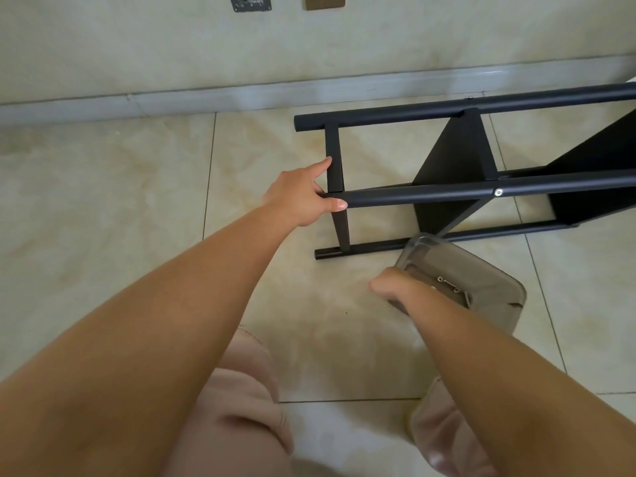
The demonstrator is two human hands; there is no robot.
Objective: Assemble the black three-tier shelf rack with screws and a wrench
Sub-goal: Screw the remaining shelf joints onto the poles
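The black shelf rack (457,166) lies on its side on the tiled floor (103,201), close to the wall. Its long axis runs left to right across the view, climbing slightly toward the right, where the frame runs out of sight past the edge. The leg ends point left. Two round poles lie lengthwise, one nearer the wall and one nearer the person, joined at the left by a short crossbar. A flat black shelf panel (454,156) stands on edge between the poles, and a silver screw head (498,192) shows on the nearer pole.

The left hand (304,196) grips the left end of the nearer pole where it meets the crossbar, thumb curled under the pole and forefinger stretched up along the crossbar. The right hand (392,287) reaches into a clear plastic container (481,270) on the floor just in front of the rack; its fingers are hidden, so whether they pinch anything cannot be told. Small metal screws (447,285) lie inside the container.
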